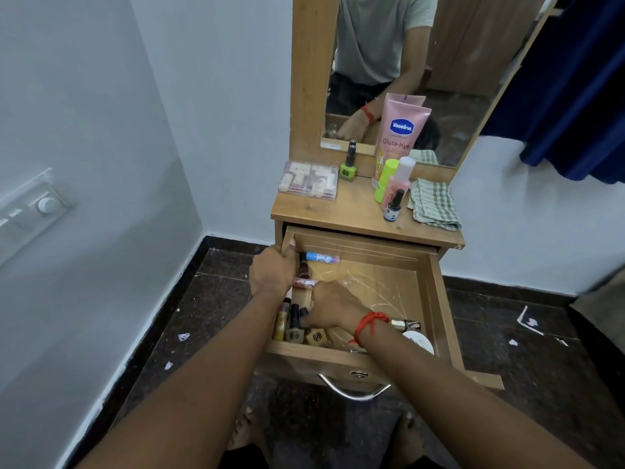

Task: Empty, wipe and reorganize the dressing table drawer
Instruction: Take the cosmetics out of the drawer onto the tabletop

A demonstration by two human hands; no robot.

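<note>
1. Drawer (pixel 436 299) is the landmark: it stands pulled well out from under the table top (pixel 338 211), and it holds small cosmetics, mostly along its left wall and front corner.
2. Emptying looks to be the step in hand. Several things already stand on the table top above the drawer: a pink lotion tube (pixel 400 137), a green nail polish (pixel 348 165), a clear plastic case (pixel 309 181) and a checked cloth (pixel 434 204), the likely wiper for later.
3. The left hand (pixel 274 270) is curled over the drawer's left wall near its back corner, fingers wrapped on the edge, seemingly steadying it.
4. The right hand (pixel 333 304), with a red thread (pixel 368 324) at the wrist, reaches into the drawer's left half, fingers bunched narrow over a pinkish tube (pixel 304 282). Whether it has closed on that tube I cannot tell, since the knuckles hide the fingertips.
5. Left inside: a blue tube (pixel 319 257) near the back, dark bottles (pixel 297 328) in the front-left corner, and a white jar lid (pixel 419 340) at the front right.
6. The next move, as I judge it, calls for a firm pinch on one small piece, a lift clear of the drawer wall, and a free spot on the table top above.
</note>
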